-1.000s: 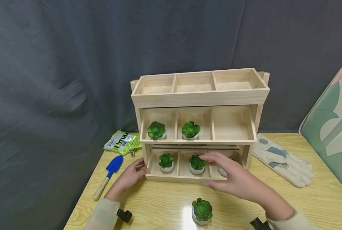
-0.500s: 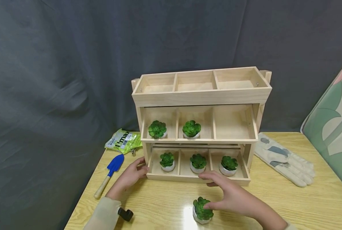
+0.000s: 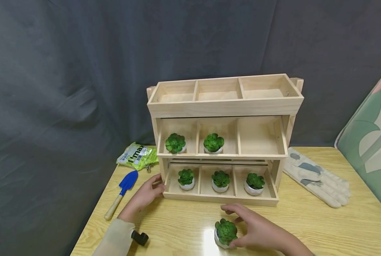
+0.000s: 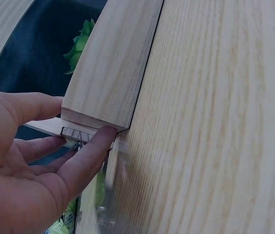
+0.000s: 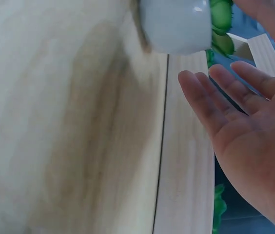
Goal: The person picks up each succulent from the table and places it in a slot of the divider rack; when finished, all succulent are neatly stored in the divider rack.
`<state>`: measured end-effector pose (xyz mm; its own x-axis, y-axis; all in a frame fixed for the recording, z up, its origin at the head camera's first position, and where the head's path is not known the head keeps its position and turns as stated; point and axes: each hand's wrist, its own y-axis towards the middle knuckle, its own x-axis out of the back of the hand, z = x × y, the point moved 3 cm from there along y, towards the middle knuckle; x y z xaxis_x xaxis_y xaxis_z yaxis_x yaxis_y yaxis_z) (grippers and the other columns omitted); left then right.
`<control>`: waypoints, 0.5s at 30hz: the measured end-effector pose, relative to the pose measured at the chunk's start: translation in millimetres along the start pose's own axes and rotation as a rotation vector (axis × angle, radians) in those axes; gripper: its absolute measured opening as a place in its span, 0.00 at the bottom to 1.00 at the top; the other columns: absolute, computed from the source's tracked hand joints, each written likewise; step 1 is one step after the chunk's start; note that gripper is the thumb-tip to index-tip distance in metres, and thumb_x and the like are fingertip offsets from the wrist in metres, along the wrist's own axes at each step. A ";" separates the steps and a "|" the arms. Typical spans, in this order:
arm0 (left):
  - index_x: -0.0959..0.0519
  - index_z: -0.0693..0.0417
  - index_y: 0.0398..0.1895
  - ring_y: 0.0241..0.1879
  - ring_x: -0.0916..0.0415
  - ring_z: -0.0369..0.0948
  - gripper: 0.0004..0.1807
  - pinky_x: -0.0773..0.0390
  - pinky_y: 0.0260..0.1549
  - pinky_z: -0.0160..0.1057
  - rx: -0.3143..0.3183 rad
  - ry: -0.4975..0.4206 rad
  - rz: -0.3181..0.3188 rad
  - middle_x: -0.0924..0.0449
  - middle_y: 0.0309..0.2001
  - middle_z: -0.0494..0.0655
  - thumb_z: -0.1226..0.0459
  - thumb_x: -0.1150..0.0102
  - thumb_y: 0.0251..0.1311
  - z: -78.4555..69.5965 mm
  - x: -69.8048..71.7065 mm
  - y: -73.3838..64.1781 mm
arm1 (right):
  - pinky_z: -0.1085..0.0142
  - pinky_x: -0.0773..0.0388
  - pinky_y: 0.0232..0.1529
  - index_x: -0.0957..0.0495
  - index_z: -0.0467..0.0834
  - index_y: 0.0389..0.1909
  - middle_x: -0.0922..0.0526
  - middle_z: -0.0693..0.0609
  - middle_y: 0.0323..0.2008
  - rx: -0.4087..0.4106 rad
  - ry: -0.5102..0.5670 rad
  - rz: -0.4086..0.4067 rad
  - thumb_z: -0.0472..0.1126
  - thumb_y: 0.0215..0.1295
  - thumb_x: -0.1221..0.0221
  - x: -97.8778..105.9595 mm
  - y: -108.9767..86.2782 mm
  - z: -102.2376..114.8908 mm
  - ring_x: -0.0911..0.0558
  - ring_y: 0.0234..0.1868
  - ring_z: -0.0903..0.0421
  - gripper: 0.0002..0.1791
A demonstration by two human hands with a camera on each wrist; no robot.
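Note:
A three-tier wooden plant rack (image 3: 225, 110) stands on the table. My left hand (image 3: 147, 192) holds its lower left corner; in the left wrist view the thumb and fingers (image 4: 86, 158) lie on either side of the board's end. In front of the rack sits a potted succulent (image 3: 225, 233) in a white pot (image 5: 176, 24). My right hand (image 3: 257, 227) is spread around its right side, thumb by the pot and the other fingers beyond it. The right wrist view shows a gap between the pot and those fingers (image 5: 196, 95).
Potted succulents fill the bottom tier (image 3: 220, 199); two more sit in the middle tier (image 3: 259, 137). A blue trowel (image 3: 128, 180) and a green-white bag (image 3: 137, 156) lie left of the rack. Light gloves (image 3: 318, 177) lie at right. A dark curtain (image 3: 209, 39) hangs behind.
My right hand has come down from the bottom tier toward me, to the succulent on the table. The left hand stays at the rack's corner.

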<state>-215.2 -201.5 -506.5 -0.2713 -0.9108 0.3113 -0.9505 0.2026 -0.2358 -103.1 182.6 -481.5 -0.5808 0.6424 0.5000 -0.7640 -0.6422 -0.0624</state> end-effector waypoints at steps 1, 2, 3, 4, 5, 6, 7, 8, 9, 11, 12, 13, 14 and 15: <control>0.40 0.53 0.85 0.71 0.23 0.60 0.34 0.12 0.59 0.53 -0.004 -0.002 0.003 0.35 0.79 0.63 0.64 0.44 0.80 0.2 0.0 0.0 | 0.65 0.17 0.64 0.37 0.50 0.81 0.30 0.44 0.76 -0.011 0.007 0.012 0.58 0.58 0.22 -1.2 -0.1 -1.3 0.24 0.72 0.46 0.53; 0.40 0.54 0.85 0.71 0.23 0.60 0.34 0.12 0.59 0.53 -0.006 -0.006 0.005 0.35 0.80 0.63 0.64 0.44 0.80 0.5 0.0 0.0 | 0.66 0.17 0.64 0.37 0.50 0.81 0.30 0.45 0.76 -0.019 0.009 0.022 0.58 0.58 0.22 -2.3 -0.1 -2.0 0.24 0.73 0.46 0.53; 0.41 0.54 0.85 0.71 0.23 0.60 0.34 0.12 0.59 0.52 -0.007 -0.009 0.007 0.36 0.80 0.63 0.64 0.45 0.80 0.8 0.0 0.0 | 0.66 0.18 0.64 0.37 0.51 0.81 0.29 0.45 0.76 -0.028 0.014 0.031 0.58 0.58 0.22 -3.3 -0.3 -2.7 0.24 0.73 0.47 0.53; 0.41 0.54 0.85 0.71 0.23 0.60 0.34 0.12 0.59 0.52 -0.007 -0.014 0.009 0.36 0.80 0.63 0.64 0.45 0.80 1.2 0.0 0.1 | 0.66 0.18 0.65 0.37 0.51 0.81 0.29 0.46 0.76 -0.030 0.012 0.037 0.58 0.59 0.22 -4.2 -0.5 -3.1 0.24 0.73 0.48 0.53; 0.41 0.54 0.85 0.70 0.23 0.60 0.34 0.12 0.59 0.52 -0.007 -0.014 0.009 0.36 0.80 0.63 0.64 0.45 0.80 1.8 0.1 0.2 | 0.67 0.19 0.65 0.36 0.51 0.81 0.28 0.46 0.75 -0.030 0.010 0.042 0.58 0.59 0.22 -5.4 -0.5 -3.6 0.24 0.73 0.49 0.52; 0.41 0.54 0.85 0.70 0.23 0.60 0.34 0.12 0.59 0.52 -0.006 -0.015 0.009 0.36 0.80 0.63 0.64 0.45 0.80 2.1 0.1 0.3 | 0.68 0.19 0.65 0.36 0.52 0.81 0.28 0.47 0.75 -0.032 0.005 0.045 0.58 0.59 0.22 -6.5 -0.5 -4.0 0.24 0.72 0.50 0.51; 0.41 0.54 0.85 0.70 0.22 0.60 0.34 0.12 0.59 0.52 -0.006 -0.014 0.009 0.36 0.80 0.63 0.64 0.45 0.80 2.3 0.2 0.4 | 0.68 0.20 0.65 0.36 0.53 0.80 0.27 0.47 0.75 -0.035 -0.002 0.049 0.58 0.60 0.23 -7.6 -0.7 -4.3 0.24 0.72 0.52 0.51; 0.41 0.54 0.85 0.70 0.22 0.60 0.34 0.12 0.59 0.52 -0.005 -0.016 0.009 0.36 0.80 0.63 0.64 0.45 0.80 2.4 0.2 0.5 | 0.69 0.21 0.64 0.36 0.54 0.80 0.27 0.48 0.74 -0.039 -0.009 0.051 0.59 0.60 0.23 -8.7 -0.9 -4.7 0.24 0.71 0.54 0.50; 0.41 0.54 0.85 0.70 0.22 0.60 0.34 0.12 0.59 0.52 -0.005 -0.015 0.007 0.36 0.80 0.63 0.64 0.44 0.80 2.5 0.3 0.7 | 0.70 0.21 0.63 0.35 0.55 0.80 0.26 0.49 0.74 -0.043 -0.013 0.052 0.59 0.60 0.23 -9.7 -0.8 -5.0 0.24 0.70 0.57 0.49; 0.41 0.54 0.85 0.70 0.22 0.60 0.34 0.12 0.59 0.53 -0.006 -0.014 0.006 0.36 0.80 0.63 0.64 0.44 0.80 2.6 0.4 1.1 | 0.71 0.21 0.61 0.35 0.57 0.79 0.26 0.51 0.73 -0.052 -0.017 0.053 0.59 0.60 0.23 -11.6 -0.2 -5.5 0.23 0.67 0.61 0.48; 0.41 0.54 0.85 0.70 0.22 0.60 0.34 0.12 0.59 0.52 -0.006 -0.014 0.006 0.36 0.80 0.63 0.64 0.44 0.80 2.6 0.4 1.2 | 0.72 0.21 0.61 0.34 0.57 0.79 0.25 0.51 0.72 -0.051 -0.019 0.053 0.59 0.60 0.23 -12.5 0.2 -5.5 0.23 0.66 0.62 0.48; 0.41 0.54 0.85 0.70 0.22 0.60 0.34 0.12 0.59 0.52 -0.008 -0.014 0.006 0.36 0.80 0.63 0.64 0.44 0.80 2.8 0.3 1.4 | 0.72 0.21 0.59 0.34 0.56 0.78 0.25 0.51 0.72 -0.050 -0.003 0.056 0.58 0.60 0.23 -13.5 1.0 -5.3 0.23 0.65 0.63 0.48; 0.41 0.55 0.85 0.70 0.23 0.60 0.34 0.12 0.59 0.52 -0.009 -0.017 0.007 0.36 0.80 0.63 0.64 0.44 0.80 2.9 0.2 1.5 | 0.72 0.21 0.58 0.33 0.56 0.77 0.26 0.50 0.71 -0.053 0.019 0.059 0.56 0.60 0.22 -14.3 2.1 -5.4 0.23 0.63 0.64 0.47; 0.41 0.55 0.85 0.70 0.23 0.60 0.34 0.12 0.59 0.52 -0.010 -0.017 0.006 0.37 0.80 0.64 0.64 0.44 0.80 3.2 0.1 1.6 | 0.73 0.20 0.57 0.33 0.56 0.77 0.26 0.50 0.71 -0.056 0.040 0.063 0.55 0.60 0.22 -15.1 3.2 -5.3 0.23 0.62 0.65 0.46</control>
<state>-216.2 -202.4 -509.9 -0.2750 -0.9153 0.2944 -0.9501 0.2119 -0.2288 -98.3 173.0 -493.8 -0.6380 0.6183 0.4589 -0.7396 -0.6580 -0.1416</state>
